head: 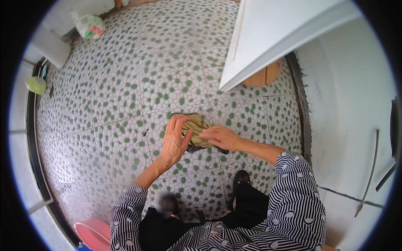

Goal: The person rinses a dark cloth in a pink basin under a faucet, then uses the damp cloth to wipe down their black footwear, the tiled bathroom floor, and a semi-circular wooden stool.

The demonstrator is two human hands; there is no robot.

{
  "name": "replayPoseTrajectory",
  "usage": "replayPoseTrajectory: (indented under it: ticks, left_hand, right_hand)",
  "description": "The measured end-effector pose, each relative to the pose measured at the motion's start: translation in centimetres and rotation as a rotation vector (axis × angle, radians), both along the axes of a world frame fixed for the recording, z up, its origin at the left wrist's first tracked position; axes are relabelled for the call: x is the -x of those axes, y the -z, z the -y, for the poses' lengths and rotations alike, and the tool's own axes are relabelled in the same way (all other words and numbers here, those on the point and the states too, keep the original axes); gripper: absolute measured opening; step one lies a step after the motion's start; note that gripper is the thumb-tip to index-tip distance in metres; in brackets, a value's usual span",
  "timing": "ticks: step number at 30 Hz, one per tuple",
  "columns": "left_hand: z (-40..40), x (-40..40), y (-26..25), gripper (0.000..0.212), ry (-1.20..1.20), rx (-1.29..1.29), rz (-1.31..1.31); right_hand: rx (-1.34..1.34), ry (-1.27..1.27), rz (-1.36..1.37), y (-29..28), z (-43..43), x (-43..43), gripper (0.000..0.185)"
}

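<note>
A crumpled olive-yellow cloth (198, 127) lies on the tiled floor in front of me, with dark material showing at its upper and lower edges. My left hand (176, 138) is at the cloth's left side, its fingers curved over the edge and the thumb apart. From the right, my right hand (223, 138) reaches over the cloth with its fingertips at the surface. The undersides of both hands are hidden, so whether either one grips the fabric cannot be made out.
A white door or panel (267, 34) juts in from the upper right above a round wooden piece (262, 75). At lower left stands a pink basin (94, 233). A plastic bag (91, 26) and a yellow-green dustpan-like item (36, 85) are along the left. My dark shoes (241, 178) are below.
</note>
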State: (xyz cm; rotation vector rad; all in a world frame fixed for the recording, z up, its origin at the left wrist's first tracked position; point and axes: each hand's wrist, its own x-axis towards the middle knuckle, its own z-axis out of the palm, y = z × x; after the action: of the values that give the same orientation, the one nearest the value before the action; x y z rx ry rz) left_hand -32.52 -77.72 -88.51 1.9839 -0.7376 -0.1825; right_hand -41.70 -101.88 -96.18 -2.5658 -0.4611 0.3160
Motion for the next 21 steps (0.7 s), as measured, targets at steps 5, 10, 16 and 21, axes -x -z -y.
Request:
replayPoseTrajectory:
  ticks: [5,10,16,21]
  left_hand:
    - [13.2,-1.0,-6.3,0.038,0.054,0.001,0.094]
    - [18.6,0.1,-3.9,0.038,-0.129,0.062,-0.224]
    - [19.4,3.4,2.8,0.029,-0.064,-0.041,-0.506]
    - [19.0,6.3,7.1,0.036,-0.126,-0.027,-0.71]
  right_hand:
    - [-0.974,1.461,-0.051,3.3,16.4,-3.1,0.042]
    - [-1.69,1.586,-0.081,4.4,21.1,-7.6,0.041]
    - [-1.623,1.472,0.131,5.5,22.1,-4.9,0.032]
    - [-1.649,1.384,-0.091,4.5,16.6,8.3,0.031]
